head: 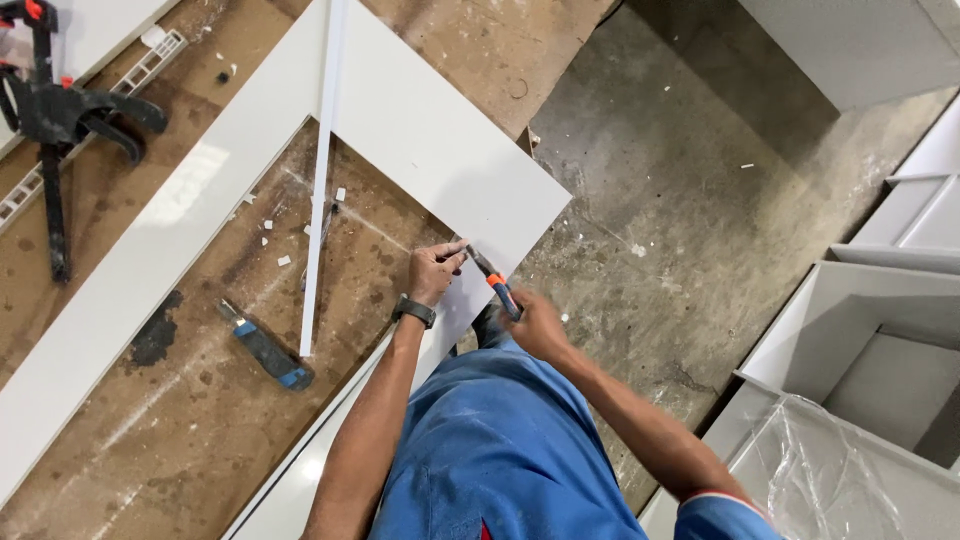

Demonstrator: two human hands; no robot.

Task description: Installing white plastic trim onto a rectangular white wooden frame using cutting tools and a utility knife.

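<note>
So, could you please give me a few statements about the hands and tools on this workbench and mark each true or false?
1. The right hand holds a tool with an orange and black handle. True.
2. The left hand rests on the blue utility knife. False: the knife lies apart on the brown worktop, and the left hand is at the edge of the white panel.
3. A black bar clamp lies at the far left. True.
4. The thin white strip lies on the concrete floor. False: it lies across the panel and worktop.
5. The left wrist wears a dark watch. True.
</note>
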